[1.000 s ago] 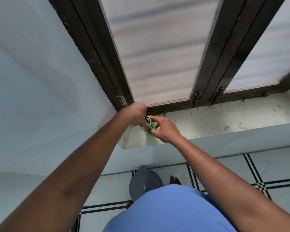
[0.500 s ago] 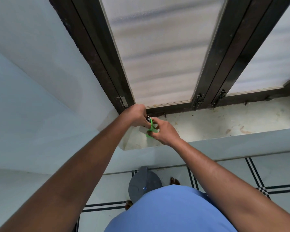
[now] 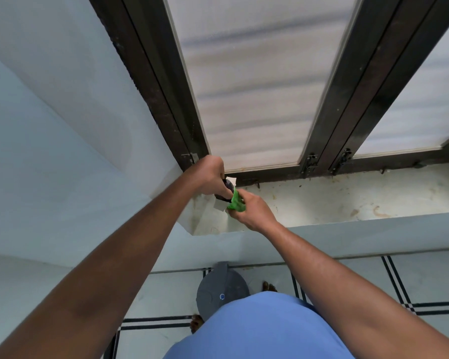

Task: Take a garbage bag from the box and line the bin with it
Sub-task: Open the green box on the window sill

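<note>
Pale blue walls frame a deep window sill (image 3: 322, 200), stained and bare to the right of the hands, with a dark window frame (image 3: 335, 104) closing its far edge. Both hands are raised over the sill's left corner, close to the frame. A small dark box (image 3: 224, 193) is gripped in the left hand (image 3: 208, 174), whose fingers are curled shut around it. A bright green garbage bag (image 3: 236, 202) is pinched at the box's end by the right hand (image 3: 254, 212), thumb and fingers closed on it. Below the sill's front edge, a grey bin (image 3: 221, 288) with its lid on is seen on the tiled floor (image 3: 425, 275), just beside the wall and in front of a blue shirt (image 3: 257, 330). Open floor is left to the right of the bin.
</note>
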### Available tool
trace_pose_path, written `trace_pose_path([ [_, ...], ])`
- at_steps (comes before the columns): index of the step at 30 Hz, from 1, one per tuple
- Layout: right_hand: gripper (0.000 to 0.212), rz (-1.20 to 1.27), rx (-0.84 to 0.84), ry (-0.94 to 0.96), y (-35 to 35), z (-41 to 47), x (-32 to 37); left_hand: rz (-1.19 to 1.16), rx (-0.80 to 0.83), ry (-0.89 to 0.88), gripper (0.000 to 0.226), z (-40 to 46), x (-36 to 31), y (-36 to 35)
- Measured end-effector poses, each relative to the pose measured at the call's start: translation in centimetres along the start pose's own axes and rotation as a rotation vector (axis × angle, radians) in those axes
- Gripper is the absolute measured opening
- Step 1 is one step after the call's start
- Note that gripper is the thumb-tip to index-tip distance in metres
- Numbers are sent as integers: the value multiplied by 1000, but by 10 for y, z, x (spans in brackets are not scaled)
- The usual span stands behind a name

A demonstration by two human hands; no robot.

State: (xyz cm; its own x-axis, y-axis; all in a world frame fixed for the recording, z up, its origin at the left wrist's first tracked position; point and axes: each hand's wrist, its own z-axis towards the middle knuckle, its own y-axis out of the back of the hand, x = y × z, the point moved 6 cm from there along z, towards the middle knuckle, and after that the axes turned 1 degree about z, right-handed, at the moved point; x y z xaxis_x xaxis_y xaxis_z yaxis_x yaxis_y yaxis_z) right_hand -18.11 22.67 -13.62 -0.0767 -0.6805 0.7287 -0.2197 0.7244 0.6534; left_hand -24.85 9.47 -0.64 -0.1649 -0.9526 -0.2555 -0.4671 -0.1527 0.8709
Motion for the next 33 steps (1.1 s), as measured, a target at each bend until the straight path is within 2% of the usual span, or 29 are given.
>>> trace_pose_path([
  [5,50,19,14,-21,-1,4,0,-88,-172,32,54,-13,11,40],
  [9,47,46,16,-23,0,0,-3,-295,-29,99,59,-21,16,13],
  [11,48,56,9,-24,1,0,-3,-395,-26,79,62,-25,14,-4],
  [15,48,19,30,-16,-2,2,1,-402,-110,-6,43,-30,8,2],
  [17,54,-70,30,-18,-2,4,3,-355,-206,-4,38,-40,4,29],
  [21,65,-439,-62,34,2,8,19,-238,-497,15,40,-70,-7,101],
  [24,67,-570,-30,14,-4,17,26,-246,-490,71,40,-76,-11,115],
  [26,91,-486,13,-28,-7,18,28,-314,-409,90,39,-73,-6,104],
  [29,141,-1,47,-74,3,4,26,-388,-312,109,37,-65,4,79],
  [31,148,200,-25,11,16,-15,29,-410,-254,137,38,-60,10,65],
  [33,135,308,-98,95,27,-33,39,-398,-178,149,39,-54,12,54],
])
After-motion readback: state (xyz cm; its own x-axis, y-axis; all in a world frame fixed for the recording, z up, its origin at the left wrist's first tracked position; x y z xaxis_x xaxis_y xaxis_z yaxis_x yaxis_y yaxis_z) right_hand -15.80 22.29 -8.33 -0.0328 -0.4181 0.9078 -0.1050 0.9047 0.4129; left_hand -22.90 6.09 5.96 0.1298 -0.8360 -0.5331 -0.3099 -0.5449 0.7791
